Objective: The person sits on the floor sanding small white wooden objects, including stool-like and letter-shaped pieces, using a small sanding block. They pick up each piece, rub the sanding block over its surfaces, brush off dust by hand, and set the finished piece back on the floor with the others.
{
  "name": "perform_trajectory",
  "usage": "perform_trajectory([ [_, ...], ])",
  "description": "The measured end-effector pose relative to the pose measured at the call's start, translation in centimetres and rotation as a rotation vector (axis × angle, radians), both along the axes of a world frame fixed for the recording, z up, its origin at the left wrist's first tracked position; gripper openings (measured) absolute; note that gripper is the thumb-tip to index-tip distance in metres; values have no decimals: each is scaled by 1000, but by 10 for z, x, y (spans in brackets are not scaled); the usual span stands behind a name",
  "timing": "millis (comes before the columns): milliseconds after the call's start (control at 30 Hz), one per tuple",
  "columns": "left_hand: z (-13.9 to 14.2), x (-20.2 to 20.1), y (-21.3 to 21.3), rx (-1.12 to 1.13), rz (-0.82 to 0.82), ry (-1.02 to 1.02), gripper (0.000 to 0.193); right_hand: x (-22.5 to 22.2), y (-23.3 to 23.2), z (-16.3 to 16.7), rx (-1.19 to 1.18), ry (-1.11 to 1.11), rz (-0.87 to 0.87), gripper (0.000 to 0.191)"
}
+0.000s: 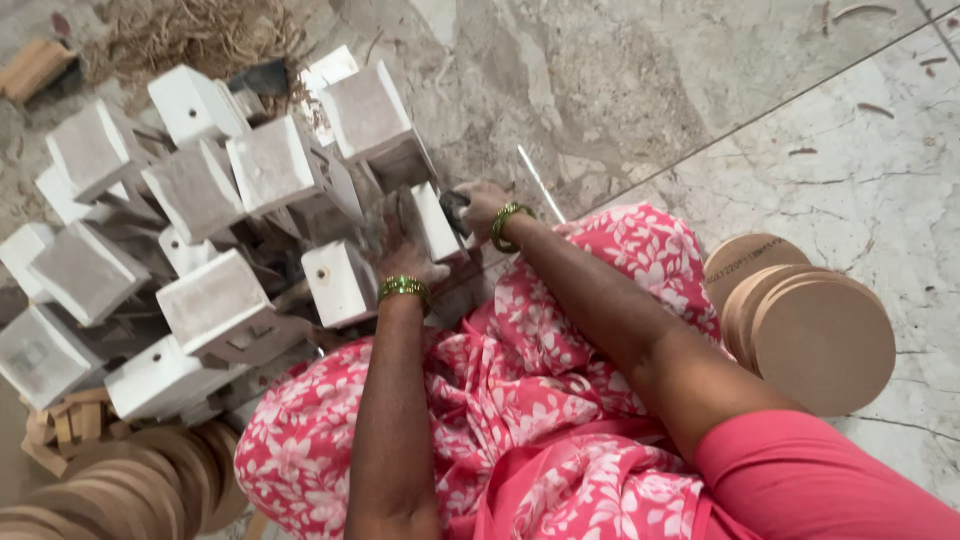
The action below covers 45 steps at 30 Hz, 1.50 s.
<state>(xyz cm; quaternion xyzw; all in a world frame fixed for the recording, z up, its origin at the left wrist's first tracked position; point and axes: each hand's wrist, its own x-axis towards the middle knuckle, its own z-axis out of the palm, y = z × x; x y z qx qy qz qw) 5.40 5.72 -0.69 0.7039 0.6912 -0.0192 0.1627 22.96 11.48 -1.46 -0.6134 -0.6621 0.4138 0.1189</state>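
My left hand [400, 245] grips a white painted wooden block [432, 220] at the near edge of a heap of such blocks. My right hand [482, 205] is closed on a small dark tool [455, 208] pressed against that block's right side. Both wrists wear green and gold bangles. My lap is covered by pink floral cloth [520, 400]. Another white block [338, 280] with a small hole lies just left of my left hand.
Several white blocks [200, 190] are piled on the marble floor at left. Round brown wooden discs [820, 340] are stacked at right, and more discs [150, 480] at lower left. Dry fibre [200, 35] lies at the top left. A thin white stick [540, 180] lies by my right hand.
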Motion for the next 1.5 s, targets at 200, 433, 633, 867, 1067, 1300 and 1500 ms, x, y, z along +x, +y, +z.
perform_trajectory([
  [200,4,3,2,-7,-13,88,163,20,-22,7,-247,-290,431,32],
  [433,5,-16,-47,-107,6,-54,157,45,-48,32,111,-256,-13,25],
  [633,-7,-43,-91,-482,-114,-169,122,2,-22,52,779,0,127,20],
  [867,-19,-22,-92,-284,-198,-261,97,-43,-18,53,604,-359,262,35],
  [1067,16,-8,-89,-581,-110,-102,107,22,-91,37,306,-61,714,14],
  [1300,-6,-8,-85,-619,-115,-133,110,17,-14,50,624,-86,133,17],
  [1500,-4,-9,-84,-528,-73,-108,101,-27,-58,25,930,-259,342,26],
])
